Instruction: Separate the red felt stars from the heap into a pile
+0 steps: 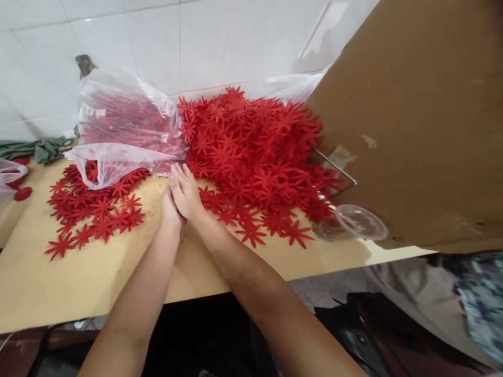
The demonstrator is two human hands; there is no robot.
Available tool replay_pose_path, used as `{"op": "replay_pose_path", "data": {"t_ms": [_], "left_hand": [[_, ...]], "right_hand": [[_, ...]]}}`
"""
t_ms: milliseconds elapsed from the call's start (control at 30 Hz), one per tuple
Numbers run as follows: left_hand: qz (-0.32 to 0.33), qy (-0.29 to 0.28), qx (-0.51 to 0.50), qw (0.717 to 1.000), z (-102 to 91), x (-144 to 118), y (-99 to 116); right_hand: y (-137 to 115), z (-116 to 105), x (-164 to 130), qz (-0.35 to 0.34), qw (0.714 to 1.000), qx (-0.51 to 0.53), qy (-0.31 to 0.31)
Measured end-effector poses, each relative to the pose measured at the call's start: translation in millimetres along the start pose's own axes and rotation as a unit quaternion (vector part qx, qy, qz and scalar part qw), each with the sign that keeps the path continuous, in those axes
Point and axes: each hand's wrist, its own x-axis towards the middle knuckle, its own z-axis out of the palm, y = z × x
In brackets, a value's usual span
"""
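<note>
right hand (186,192) flat over left hand (170,207) | grip perhaps empty | beside red flowers (251,152)

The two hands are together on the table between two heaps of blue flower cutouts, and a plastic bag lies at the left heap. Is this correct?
Not quite: the head view shows the cutouts are red, not blue. The rest holds: the left hand and right hand are together on the table between the heaps, with the bag at the left one.

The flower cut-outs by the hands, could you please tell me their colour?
Red, seen in the head view: the flower cut-outs.
</note>
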Motion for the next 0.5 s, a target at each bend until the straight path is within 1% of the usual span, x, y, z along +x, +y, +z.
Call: {"op": "replay_pose_path", "data": {"t_ms": [67, 100, 133, 200, 233, 267, 333, 400, 433, 500], "left_hand": [[0.028, 0.025, -0.011, 0.999, -9.3, 4.1, 6.7], [0.032, 0.043, -0.009, 0.999, -14.9, 6.2, 12.1], [0.025, 0.061, -0.004, 0.998, -20.4, 8.1, 17.9], [0.001, 0.091, 0.011, 0.996, -28.8, 10.9, 28.4], [-0.003, 0.102, 0.022, 0.995, -31.3, 11.7, 32.1], [0.007, 0.111, 0.037, 0.993, -32.7, 12.2, 34.3], [0.057, 0.119, 0.075, 0.988, -32.5, 12.2, 34.6], [0.102, 0.102, 0.114, 0.983, -28.3, 10.4, 30.8], [0.113, 0.085, 0.13, 0.981, -24.6, 8.5, 27.8], [0.111, 0.045, 0.149, 0.982, -14.4, 2.6, 20.4]], "right_hand": [[-6.7, 7.1, -7.5, -0.042, 0.997, 0.021, -0.054], [-11.9, 10.2, -11.6, -0.059, 0.994, 0.036, -0.08], [-17.5, 12.6, -15.6, -0.066, 0.991, 0.049, -0.101], [-28.2, 15.5, -22.3, -0.055, 0.988, 0.072, -0.124], [-32.7, 16.2, -24.8, -0.042, 0.988, 0.083, -0.126], [-36.4, 16.7, -26.6, -0.028, 0.988, 0.094, -0.123], [-40.2, 18.2, -27.8, -0.005, 0.987, 0.12, -0.109], [-37.4, 20.3, -24.8, 0.011, 0.983, 0.156, -0.094], [-33.0, 21.3, -21.4, 0.019, 0.981, 0.177, -0.083], [-18.5, 21.3, -11.3, 0.045, 0.975, 0.213, -0.046]]}}
